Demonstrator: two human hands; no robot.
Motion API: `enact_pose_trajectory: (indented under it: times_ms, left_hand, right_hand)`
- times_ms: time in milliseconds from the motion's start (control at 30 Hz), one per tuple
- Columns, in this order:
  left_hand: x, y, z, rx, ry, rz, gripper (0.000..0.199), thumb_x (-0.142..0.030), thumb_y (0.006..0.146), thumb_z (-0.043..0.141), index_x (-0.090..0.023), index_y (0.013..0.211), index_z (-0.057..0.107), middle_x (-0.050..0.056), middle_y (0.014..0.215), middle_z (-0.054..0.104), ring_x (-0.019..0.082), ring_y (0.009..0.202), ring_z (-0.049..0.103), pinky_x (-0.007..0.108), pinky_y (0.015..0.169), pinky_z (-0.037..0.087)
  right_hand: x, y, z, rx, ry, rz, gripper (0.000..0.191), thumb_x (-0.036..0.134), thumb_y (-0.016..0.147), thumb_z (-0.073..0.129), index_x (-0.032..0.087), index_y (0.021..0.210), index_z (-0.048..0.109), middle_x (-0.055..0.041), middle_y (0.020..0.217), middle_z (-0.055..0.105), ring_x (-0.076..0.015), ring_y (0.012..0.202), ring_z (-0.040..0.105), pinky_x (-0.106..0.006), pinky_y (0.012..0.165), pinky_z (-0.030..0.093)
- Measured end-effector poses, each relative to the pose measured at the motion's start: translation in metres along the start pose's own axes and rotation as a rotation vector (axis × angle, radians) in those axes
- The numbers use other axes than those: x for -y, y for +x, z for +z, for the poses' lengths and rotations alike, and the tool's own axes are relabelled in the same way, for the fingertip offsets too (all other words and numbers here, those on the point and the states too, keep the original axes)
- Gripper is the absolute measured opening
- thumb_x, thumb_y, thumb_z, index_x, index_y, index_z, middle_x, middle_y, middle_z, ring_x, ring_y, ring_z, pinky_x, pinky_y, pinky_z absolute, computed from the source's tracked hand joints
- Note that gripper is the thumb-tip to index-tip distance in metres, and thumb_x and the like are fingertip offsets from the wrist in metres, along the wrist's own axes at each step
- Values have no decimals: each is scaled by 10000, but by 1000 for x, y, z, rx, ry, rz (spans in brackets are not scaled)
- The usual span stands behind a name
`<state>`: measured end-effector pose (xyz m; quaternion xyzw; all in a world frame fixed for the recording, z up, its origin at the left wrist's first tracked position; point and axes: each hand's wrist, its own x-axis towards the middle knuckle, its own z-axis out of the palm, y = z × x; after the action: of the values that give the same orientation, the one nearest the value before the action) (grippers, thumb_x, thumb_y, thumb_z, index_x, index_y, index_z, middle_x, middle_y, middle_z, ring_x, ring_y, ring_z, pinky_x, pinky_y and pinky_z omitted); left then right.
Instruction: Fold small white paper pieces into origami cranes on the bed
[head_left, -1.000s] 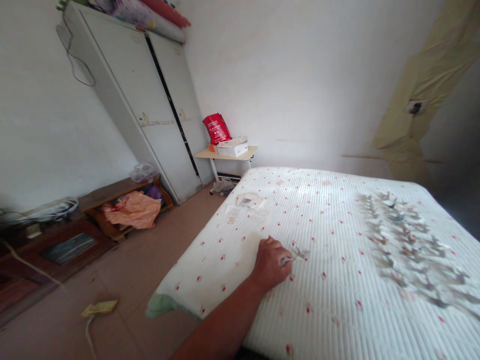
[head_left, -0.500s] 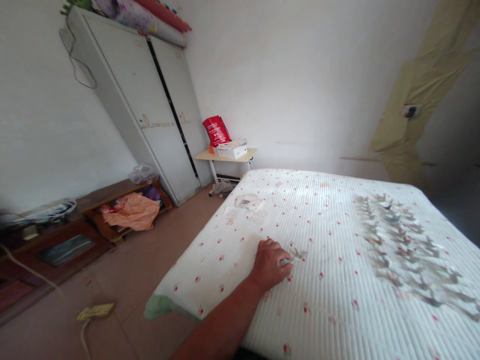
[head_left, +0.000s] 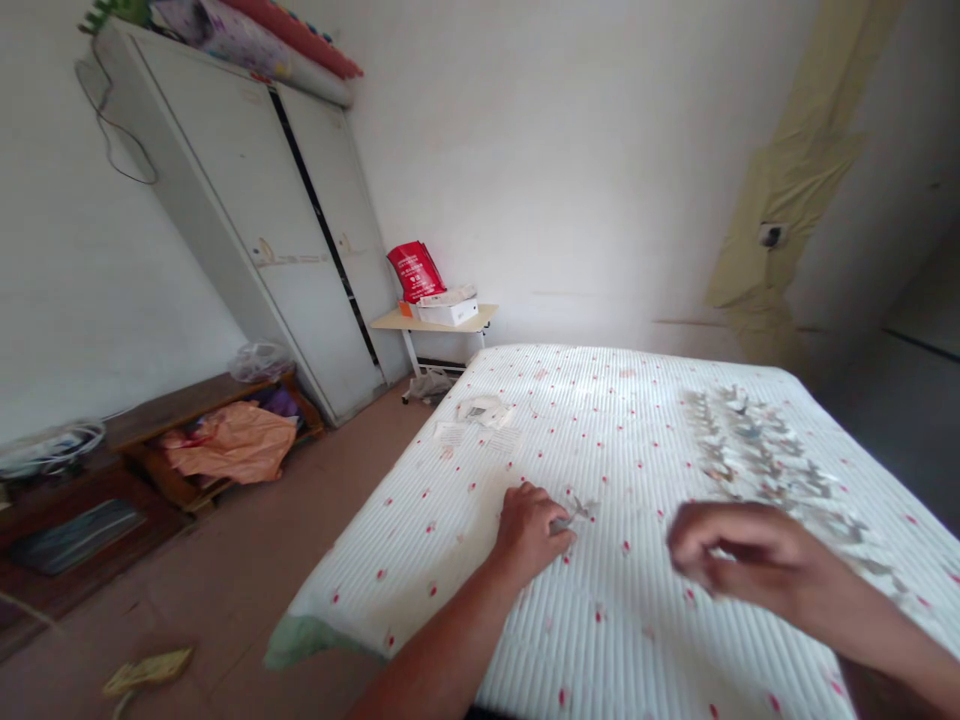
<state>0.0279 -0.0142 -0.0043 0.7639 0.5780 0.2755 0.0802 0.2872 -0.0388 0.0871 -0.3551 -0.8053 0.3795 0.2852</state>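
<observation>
My left hand rests on the white dotted bedspread, its thumb and fingers closed on a small grey figure that pokes out to the right. Over the bed's right part, my right hand hangs with curled, blurred fingers; whether something small is between them is hidden. Beyond and beside it, several small grey figures stand in rows. Clear plastic packaging and thin printed sheets lie on the far left of the bed.
A small table behind the bed bears a red bag and a white box. To the left are a grey cabinet, a low wooden shelf with an orange bag, and a power strip on the floor.
My right hand has come into view from the right, over the bed. My left hand keeps its grip on the small figure. The whole view has shifted slightly.
</observation>
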Motion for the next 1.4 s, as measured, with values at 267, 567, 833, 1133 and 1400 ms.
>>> enact_pose_trajectory:
  times_ms: [267, 567, 833, 1133, 1400]
  left_hand:
    - [-1, 3, 4, -4, 34, 2, 112, -286, 612, 691, -241, 713, 675, -6, 680, 599, 162, 768, 500, 305, 758, 317]
    - [-15, 7, 2, -5, 109, -66, 108, -323, 624, 677, -223, 656, 653, -1, 677, 587, 165, 785, 492, 300, 718, 298]
    - [-15, 8, 7, -14, 115, -73, 64, -291, 654, 649, -227, 659, 651, -2, 687, 601, 165, 789, 490, 300, 710, 280]
    - [-18, 10, 3, 7, 143, -61, 60, -265, 683, 612, -227, 659, 651, 7, 703, 613, 168, 794, 494, 304, 733, 275]
    - [-17, 12, -3, 42, 182, -47, 64, -267, 690, 602, -225, 702, 649, 8, 729, 610, 177, 807, 499, 286, 706, 287]
  right_hand:
    - [-57, 65, 42, -84, -438, 132, 201, 231, 754, 434, 189, 820, 619, -31, 740, 625, -152, 657, 563, -251, 616, 404]
    - [-44, 18, 71, 3, -594, 135, 175, 179, 793, 396, 193, 685, 533, -12, 709, 560, -127, 632, 544, -216, 581, 376]
    - [-50, 3, 79, -53, -580, 31, 208, 192, 834, 384, 190, 684, 528, -11, 689, 532, -125, 627, 531, -218, 584, 389]
    - [-53, 4, 83, -79, -633, 3, 198, 162, 833, 395, 183, 685, 526, -9, 691, 530, -119, 628, 523, -214, 582, 379]
    - [-46, 5, 86, -110, -701, 29, 173, 119, 804, 425, 176, 669, 515, 2, 696, 527, -106, 640, 495, -206, 592, 354]
